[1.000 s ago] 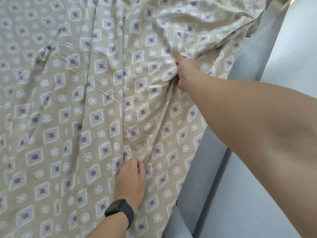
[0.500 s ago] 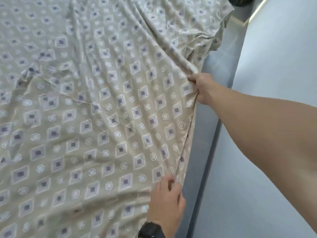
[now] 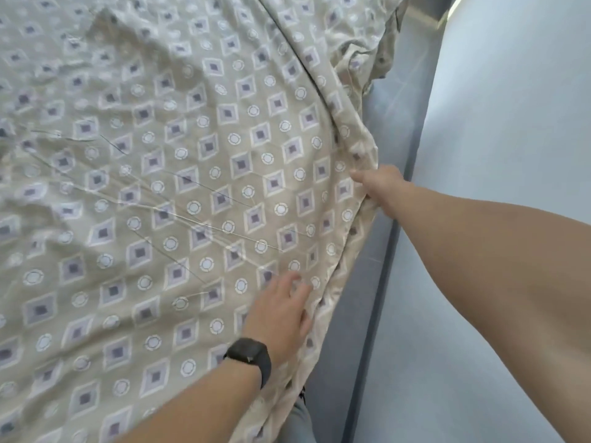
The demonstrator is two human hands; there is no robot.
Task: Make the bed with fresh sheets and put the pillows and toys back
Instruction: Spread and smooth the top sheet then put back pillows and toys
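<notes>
- The patterned sheet (image 3: 179, 199) covers the bed across the whole left and centre of the view; its right edge runs from far to near along the side of the bed, beside a pale grey strip (image 3: 380, 257) that I take to be the bed's side, though I cannot tell for certain.
- The right hand (image 3: 380, 183) is at that edge, about halfway up the view, fingers curled into the fabric and gripping the hem.
- The left hand (image 3: 281, 308) lies nearer, fingers fairly straight and spread, on or just over the cloth close to the edge; motion blur keeps me from telling whether it presses down. A dark watch (image 3: 251, 356) sits on its wrist.
- Risk: a pull by the right hand alone, with the near part not held, could drag the sheet askew, so one side hangs long and the far side comes up short.
- Risk: the far right corner (image 3: 361, 68) is bunched and folded over itself; tugging from the middle may tighten that bunch rather than open it.
- Risk: long creases fan across the centre; tucking now would likely lock them in.
- In the way: to the right a pale wall or panel (image 3: 511, 219) stands close by the bed, leaving a narrow gap for the arm to reach down and tuck.
- No pillows or toys show here, so by my judgement that part is not yet begun.
</notes>
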